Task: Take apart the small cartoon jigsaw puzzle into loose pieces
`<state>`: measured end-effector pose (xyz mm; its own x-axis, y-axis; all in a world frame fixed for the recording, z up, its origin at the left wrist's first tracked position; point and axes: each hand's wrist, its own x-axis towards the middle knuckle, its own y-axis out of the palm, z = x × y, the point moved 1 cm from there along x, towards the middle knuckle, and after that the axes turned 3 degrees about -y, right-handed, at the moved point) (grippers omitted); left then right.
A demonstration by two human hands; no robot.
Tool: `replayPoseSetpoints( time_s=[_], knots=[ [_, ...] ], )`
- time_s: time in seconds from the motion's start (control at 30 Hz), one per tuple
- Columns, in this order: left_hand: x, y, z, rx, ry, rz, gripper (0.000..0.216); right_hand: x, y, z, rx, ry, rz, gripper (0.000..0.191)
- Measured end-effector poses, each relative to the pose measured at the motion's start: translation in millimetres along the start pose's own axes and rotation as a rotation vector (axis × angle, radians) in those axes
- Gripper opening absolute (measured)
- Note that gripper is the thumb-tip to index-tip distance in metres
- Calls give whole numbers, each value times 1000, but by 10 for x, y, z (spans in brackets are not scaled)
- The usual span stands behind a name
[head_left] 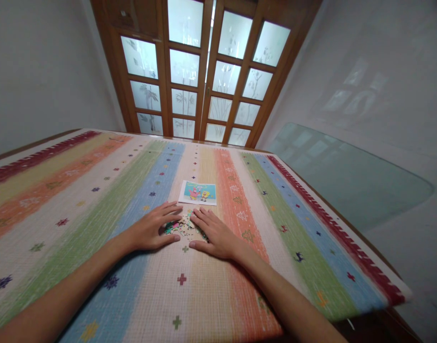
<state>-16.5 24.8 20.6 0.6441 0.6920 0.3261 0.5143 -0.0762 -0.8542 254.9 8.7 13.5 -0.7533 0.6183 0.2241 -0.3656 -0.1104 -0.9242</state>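
A small heap of jigsaw puzzle pieces (185, 228) lies on the striped tablecloth (207, 290), some showing green and pink, others their pale backs. My left hand (154, 226) curves around the left side of the heap, fingers apart and thumb toward the middle. On the opposite side, my right hand (214, 233) rests with its fingers spread over the right edge of the pieces. Neither hand grips anything; part of the heap is hidden beneath the fingers. Just beyond the fingertips lies a picture card (200, 193) with colourful cartoon figures on a teal background.
The tablecloth covers a large table, whose wooden edge (350, 233) shows along the right. Behind it stand wooden doors (164, 105) with frosted panes. A rounded glass-like panel (347, 166) is by the white wall on the right.
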Motion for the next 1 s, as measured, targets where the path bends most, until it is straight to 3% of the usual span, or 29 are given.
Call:
replayPoseSetpoints(
  time_s=[0.17, 0.27, 0.43, 0.63, 0.8, 1.0],
  knots=[
    [69, 32, -118, -13, 72, -106, 23, 13, -34, 50, -27, -116, -59, 50],
    [95, 25, -180, 3, 80, -105, 19, 30, -53, 78, -8, -156, -127, 38],
    [87, 27, -163, 17, 17, -89, 23, 44, -72, 80, 17, -86, -241, 21],
    [90, 96, -201, -13, -71, -106, 20, 44, -90, 92, -16, -207, -231, 26],
    [90, 114, -241, -11, -6, -106, 18, 41, -93, 60, 9, -107, -273, 15],
    [76, 140, -230, 7, 49, -68, 29, 36, -75, 17, -1, -42, -312, 12]
  ],
)
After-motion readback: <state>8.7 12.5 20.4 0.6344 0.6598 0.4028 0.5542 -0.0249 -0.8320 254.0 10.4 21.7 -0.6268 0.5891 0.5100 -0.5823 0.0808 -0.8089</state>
